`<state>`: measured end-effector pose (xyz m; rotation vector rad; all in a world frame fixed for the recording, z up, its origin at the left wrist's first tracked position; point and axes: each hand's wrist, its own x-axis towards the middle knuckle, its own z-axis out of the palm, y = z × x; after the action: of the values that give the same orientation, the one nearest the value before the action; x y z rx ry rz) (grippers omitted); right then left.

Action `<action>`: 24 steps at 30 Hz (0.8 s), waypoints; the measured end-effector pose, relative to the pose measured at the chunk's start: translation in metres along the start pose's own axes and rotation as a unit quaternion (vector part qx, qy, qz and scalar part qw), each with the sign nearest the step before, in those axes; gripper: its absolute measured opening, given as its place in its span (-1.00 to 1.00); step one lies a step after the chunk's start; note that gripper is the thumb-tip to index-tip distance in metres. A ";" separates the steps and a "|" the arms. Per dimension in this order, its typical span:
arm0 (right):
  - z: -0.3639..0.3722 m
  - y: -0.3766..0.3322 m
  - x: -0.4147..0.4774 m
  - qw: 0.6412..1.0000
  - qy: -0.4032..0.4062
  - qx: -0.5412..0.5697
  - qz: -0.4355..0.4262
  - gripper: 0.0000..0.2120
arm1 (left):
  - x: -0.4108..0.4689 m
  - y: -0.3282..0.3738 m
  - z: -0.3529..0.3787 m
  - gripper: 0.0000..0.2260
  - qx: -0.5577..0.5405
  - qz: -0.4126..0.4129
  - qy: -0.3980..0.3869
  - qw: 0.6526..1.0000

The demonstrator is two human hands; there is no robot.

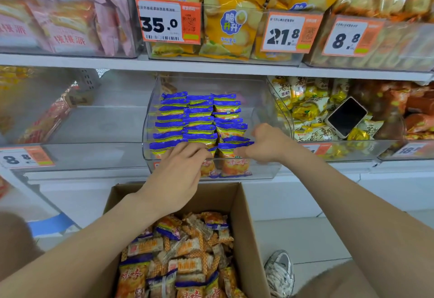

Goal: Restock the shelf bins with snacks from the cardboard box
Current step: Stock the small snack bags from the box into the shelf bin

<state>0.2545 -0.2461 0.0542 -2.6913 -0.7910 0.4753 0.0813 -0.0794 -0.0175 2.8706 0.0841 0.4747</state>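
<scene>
A clear plastic shelf bin (266, 171) on the lower shelf holds neat rows of blue-and-orange snack packets (199, 114). My left hand (178, 170) reaches over the bin's front wall, its fingers curled round the top of a front-row packet (207, 168). Just to its right, my right hand (266, 145) has curled fingers, and its thumb pinches the front packet of the right column (234, 166). Below the bin stands the open cardboard box (246, 222), with several loose packets of the same snack (187, 262) heaped inside.
A phone (346, 116) lies on the yellow snacks in the bin to the right. The clear bin on the left (94, 121) holds few packets. Full bins with orange price tags (169, 21) line the upper shelf. My shoe (279, 272) is beside the box.
</scene>
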 end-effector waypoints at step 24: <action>0.119 -0.010 -0.096 0.936 -0.230 -0.123 -0.237 -0.83 | -0.073 0.007 0.052 -0.96 -0.072 -0.052 -0.365 0.927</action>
<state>0.1269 -0.2703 -0.0277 -2.4860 -1.6766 0.9449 0.0297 -0.1040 -0.0869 2.6825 0.0662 -0.5920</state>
